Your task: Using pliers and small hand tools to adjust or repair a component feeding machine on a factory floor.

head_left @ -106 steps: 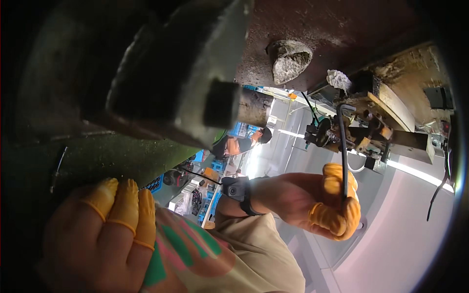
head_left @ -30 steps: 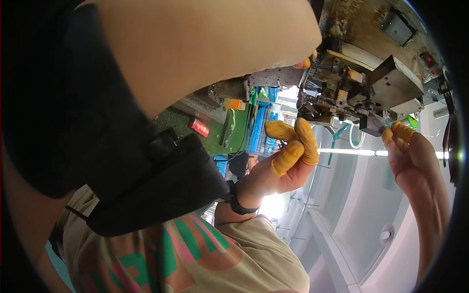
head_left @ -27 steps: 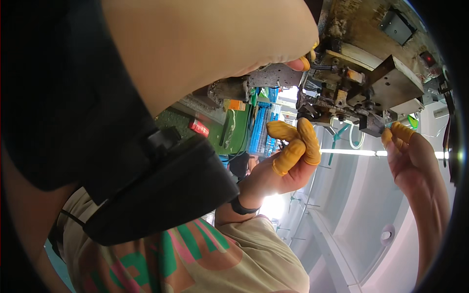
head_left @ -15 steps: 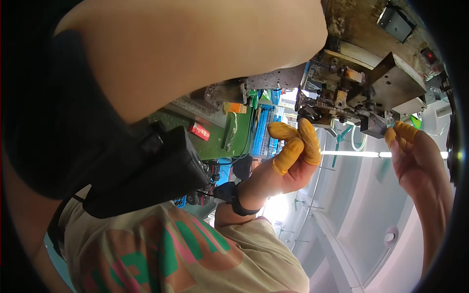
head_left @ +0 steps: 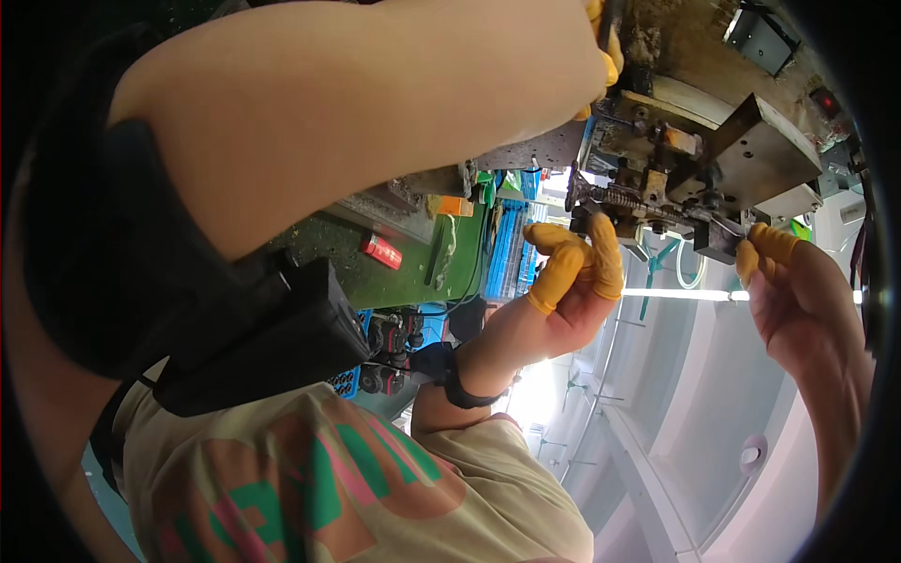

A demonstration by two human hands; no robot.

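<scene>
From the left, the strapped arm I take for mine crosses the view. Yellow fingertip covers show at its far end, where my left hand [head_left: 605,61] closes round a dark, mostly hidden piece. Lower down, my right hand [head_left: 572,281], with a black wrist strap [head_left: 460,378], hangs beside the metal machine assembly [head_left: 648,197]. Its yellow-covered fingers are loosely bent and apart, with nothing visible between them. A third hand [head_left: 788,281], also in yellow fingertip covers, pinches beside a metal block [head_left: 718,239]; I cannot tell whose it is.
A black box [head_left: 263,342] is strapped near the camera. On the green surface [head_left: 328,244] lies a red item [head_left: 382,251]. Blue trays [head_left: 511,249] stand behind. A tan printed shirt [head_left: 357,479] fills the lower left. White beams and lamps show at lower right.
Yellow fingertips have come into sight at the end of the left arm. The right hand has shifted slightly right and up. The black box has moved slightly left.
</scene>
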